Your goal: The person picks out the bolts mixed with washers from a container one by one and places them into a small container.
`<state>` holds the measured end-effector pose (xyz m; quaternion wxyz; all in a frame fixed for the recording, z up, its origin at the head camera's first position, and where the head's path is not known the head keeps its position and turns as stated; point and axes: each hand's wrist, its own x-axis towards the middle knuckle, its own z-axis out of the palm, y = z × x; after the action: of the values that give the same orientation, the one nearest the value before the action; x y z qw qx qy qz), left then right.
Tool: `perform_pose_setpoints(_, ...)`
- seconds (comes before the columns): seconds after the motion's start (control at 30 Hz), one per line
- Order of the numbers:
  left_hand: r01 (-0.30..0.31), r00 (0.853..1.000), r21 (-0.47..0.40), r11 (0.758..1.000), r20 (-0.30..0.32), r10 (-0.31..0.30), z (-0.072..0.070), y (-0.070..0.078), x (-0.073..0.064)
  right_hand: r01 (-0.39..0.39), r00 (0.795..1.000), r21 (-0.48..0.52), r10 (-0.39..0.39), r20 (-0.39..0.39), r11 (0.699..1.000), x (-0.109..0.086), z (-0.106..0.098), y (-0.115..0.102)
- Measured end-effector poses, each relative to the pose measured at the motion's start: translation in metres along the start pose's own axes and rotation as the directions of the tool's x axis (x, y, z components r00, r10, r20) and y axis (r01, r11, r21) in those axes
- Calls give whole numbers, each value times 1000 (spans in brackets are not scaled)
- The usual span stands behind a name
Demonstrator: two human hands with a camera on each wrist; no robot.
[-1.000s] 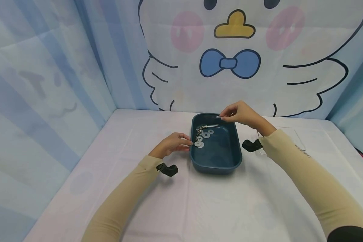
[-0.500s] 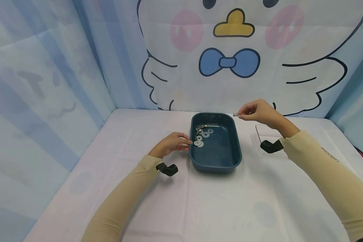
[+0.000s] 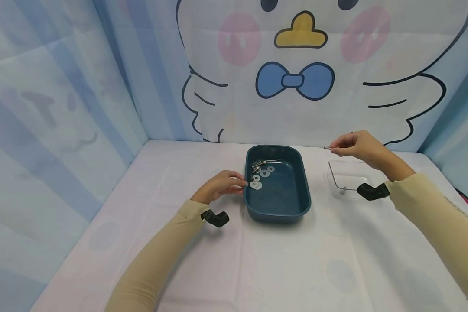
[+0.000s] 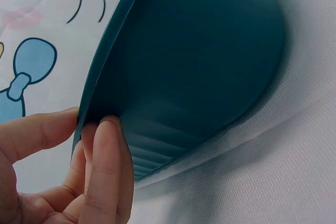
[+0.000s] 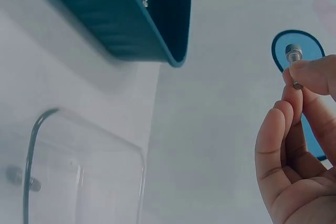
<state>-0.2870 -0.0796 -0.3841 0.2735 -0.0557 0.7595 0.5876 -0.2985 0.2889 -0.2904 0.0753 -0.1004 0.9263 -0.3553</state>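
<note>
The right hand point(image 3: 360, 147) pinches a small silver socket-head bolt point(image 5: 294, 52) between thumb and fingertips. It hovers above the far side of a clear plastic box point(image 3: 330, 173), whose right part the arm hides. One small metal piece point(image 5: 35, 184) lies inside that box. The left hand point(image 3: 222, 185) grips the left rim of a dark blue bin point(image 3: 281, 201), with the thumb on one side of the wall and fingers on the outside. Silver bolts point(image 3: 258, 164) and several flat washers point(image 3: 265, 173) lie in the bin, gathered along its left side.
A white cloth point(image 3: 203, 277) covers the table. Behind it hangs a printed curtain point(image 3: 296, 121) with a cartoon figure, and another curtain point(image 3: 70, 130) closes off the left. The bin stands between the left hand and the clear box.
The right hand has moved right with the bolt, from over the bin's far right corner to above the clear box, uncovering more of that box. The left hand stays on the rim.
</note>
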Motion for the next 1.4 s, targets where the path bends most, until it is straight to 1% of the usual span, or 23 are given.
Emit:
perform_pose_setpoints(0.3,-6,1000,-2,1000,-1,6,0,-1,0,-42,999,-5,42,11,999,-13,-12,23)
perform_pose_setpoints(0.57,-6,1000,-6,1000,0,6,0,0,-2,-57,998,-9,57,-3,998,-23,-18,47)
perform_pose_setpoints(0.8,-5,1000,-5,1000,2,5,0,0,-2,-92,996,6,92,16,996,-29,-18,67)
perform_pose_setpoints(0.97,-8,1000,0,1000,2,8,0,0,-2,-78,997,-17,78,-2,997,-34,-17,79)
perform_pose_setpoints(1.07,-7,1000,-4,1000,3,7,1,0,-2,-73,997,-4,73,-10,997,-36,-17,85)
perform_pose_setpoints(1.4,-3,1000,-6,1000,7,3,-1,0,-2,-132,991,3,131,14,991,-41,-20,102)
